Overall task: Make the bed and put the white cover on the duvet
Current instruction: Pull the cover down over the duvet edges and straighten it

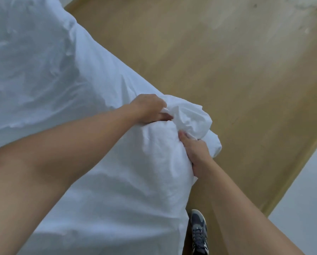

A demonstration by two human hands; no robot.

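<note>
The white duvet cover [43, 57] spreads wrinkled over the bed across the left half of the view. Its near corner is bunched into a thick wad [190, 118] that sticks out past the bed edge over the floor. My left hand [148, 109] grips the top of that wad, fingers curled into the folds. My right hand [196, 153] clutches the wad from below on its right side, thumb pressed into the cloth. Whether the duvet lies inside the cover I cannot tell.
Tan wooden floor [227, 61] fills the upper right. A dark sneaker on my foot [198, 232] stands close to the bed edge at the bottom. A pale wall [305, 199] with a wooden skirting board runs along the lower right.
</note>
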